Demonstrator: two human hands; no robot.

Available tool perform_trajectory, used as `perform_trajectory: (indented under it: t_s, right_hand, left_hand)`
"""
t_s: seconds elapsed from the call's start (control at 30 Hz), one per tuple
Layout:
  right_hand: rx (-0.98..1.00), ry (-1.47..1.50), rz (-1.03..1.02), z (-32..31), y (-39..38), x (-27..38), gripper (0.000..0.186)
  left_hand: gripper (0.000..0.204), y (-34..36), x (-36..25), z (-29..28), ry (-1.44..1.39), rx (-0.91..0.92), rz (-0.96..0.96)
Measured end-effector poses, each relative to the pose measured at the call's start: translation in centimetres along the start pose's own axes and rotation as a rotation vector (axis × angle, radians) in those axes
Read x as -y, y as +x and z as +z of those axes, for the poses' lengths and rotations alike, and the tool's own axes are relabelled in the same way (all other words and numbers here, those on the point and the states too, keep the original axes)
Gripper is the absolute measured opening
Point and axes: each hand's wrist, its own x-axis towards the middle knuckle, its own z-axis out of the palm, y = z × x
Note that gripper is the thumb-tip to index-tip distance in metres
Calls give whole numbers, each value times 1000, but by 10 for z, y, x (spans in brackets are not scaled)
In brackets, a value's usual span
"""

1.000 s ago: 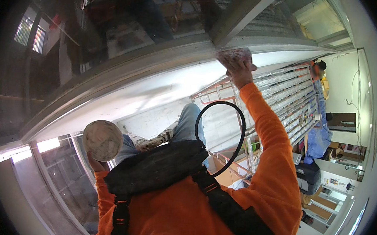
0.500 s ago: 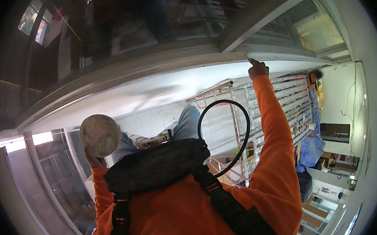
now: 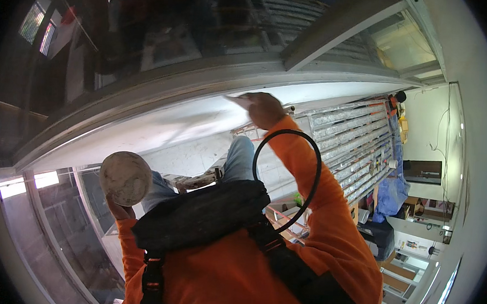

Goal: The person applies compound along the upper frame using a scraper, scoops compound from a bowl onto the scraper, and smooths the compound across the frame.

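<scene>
My left hand (image 3: 118, 205) grips a round, pale container (image 3: 126, 176) smeared with grey, at lower left beside my knee. My right hand (image 3: 263, 109) is closed on a thin, flat, pale tool (image 3: 237, 99), too small to make out exactly, raised just below the grey window frame (image 3: 169, 83) and in front of the white wall strip (image 3: 195, 115). My orange sleeve runs down from it, crossed by a black cable loop (image 3: 314, 174) near the black pouch (image 3: 200, 205).
Metal scaffolding with slatted bars (image 3: 352, 137) fills the right middle. A person in orange (image 3: 392, 107) is at its far end. A blue sheet (image 3: 393, 193) hangs beside it. Glazed panels (image 3: 57, 229) stand at lower left; dark glass spans the top.
My right hand has moved down and left, away from the frame's junction, and its flat tool now shows pointing left. My left hand with the container has shifted slightly left.
</scene>
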Motion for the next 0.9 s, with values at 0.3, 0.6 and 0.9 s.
perform_trajectory:
  t_s: [0.3,0.6,0.9]
  right_hand:
    - [30,-304,686,-94,-34,-178,43]
    - [7,-389,808,-81,-13,-296,43]
    - [91,-265,556,-68,29,-81,31]
  left_hand:
    - [60,-4,-7,-24,28,-39,74]
    - [59,-23,1,-13,-40,2,42]
    - [59,-15,8,-14,-16,-98,-19]
